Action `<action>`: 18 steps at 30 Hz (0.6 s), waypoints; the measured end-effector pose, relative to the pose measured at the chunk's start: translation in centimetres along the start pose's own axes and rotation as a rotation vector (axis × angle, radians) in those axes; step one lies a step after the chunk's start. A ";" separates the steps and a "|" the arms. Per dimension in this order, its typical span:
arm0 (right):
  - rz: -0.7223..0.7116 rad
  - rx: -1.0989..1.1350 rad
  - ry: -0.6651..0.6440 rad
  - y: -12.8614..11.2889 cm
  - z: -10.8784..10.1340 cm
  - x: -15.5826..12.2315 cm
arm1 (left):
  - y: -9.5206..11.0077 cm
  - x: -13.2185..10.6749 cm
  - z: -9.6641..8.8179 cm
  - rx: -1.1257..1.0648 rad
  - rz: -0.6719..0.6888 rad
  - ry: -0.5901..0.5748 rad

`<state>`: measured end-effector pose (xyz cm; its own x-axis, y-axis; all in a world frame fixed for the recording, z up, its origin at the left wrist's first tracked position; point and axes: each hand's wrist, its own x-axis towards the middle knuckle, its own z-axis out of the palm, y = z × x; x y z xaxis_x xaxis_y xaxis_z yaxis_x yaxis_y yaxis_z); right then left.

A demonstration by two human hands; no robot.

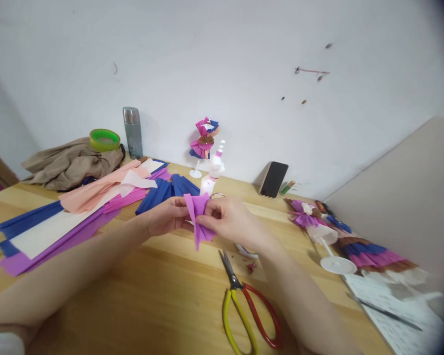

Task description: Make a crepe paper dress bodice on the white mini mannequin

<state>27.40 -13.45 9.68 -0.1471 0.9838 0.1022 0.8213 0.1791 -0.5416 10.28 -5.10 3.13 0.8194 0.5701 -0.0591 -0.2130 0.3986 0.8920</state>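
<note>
A small piece of purple crepe paper point(199, 209) is held up above the middle of the table, folded and hanging down to a point. My left hand point(168, 216) pinches its left edge between thumb and fingers. On its right side, my right hand point(227, 219) grips the paper with curled fingers and thumb, slightly blurred. Just behind the paper stands a white figure point(213, 172) with a pink band near its top; its lower part is hidden. Scissors point(235, 283) with one yellow and one red handle lie below my right hand, blades slightly apart.
Strips of crepe paper point(52, 231) in several colours spread across the left. Behind them are brown cloth point(74, 165), green tape point(104, 140) and a flask point(133, 133). A paper-dressed figure point(205, 140) and a phone point(274, 179) stand near the wall. More paper-dressed figures point(373, 254) and a pen point(390, 314) lie right.
</note>
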 end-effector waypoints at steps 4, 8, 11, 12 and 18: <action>0.019 -0.226 0.084 0.1 0.5 0.3 | -0.7 -0.4 1.6 -0.052 -0.007 -0.067; 0.006 -0.215 0.055 0.4 0.6 0.3 | -1.8 -0.7 2.9 0.071 0.027 -0.024; -0.009 -0.120 0.042 0.3 0.7 0.2 | -2.2 -0.9 3.4 0.218 -0.016 0.095; -0.010 -0.088 0.063 0.2 0.7 0.1 | -2.2 -1.0 3.5 0.275 -0.022 0.116; -0.156 0.099 0.183 1.4 1.7 -1.9 | -0.6 -1.6 3.3 0.704 -0.193 -0.072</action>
<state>27.90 -15.01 7.27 -0.1579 0.9288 0.3352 0.7373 0.3367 -0.5857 10.82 -8.67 4.13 0.8457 0.4784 -0.2363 0.3111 -0.0823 0.9468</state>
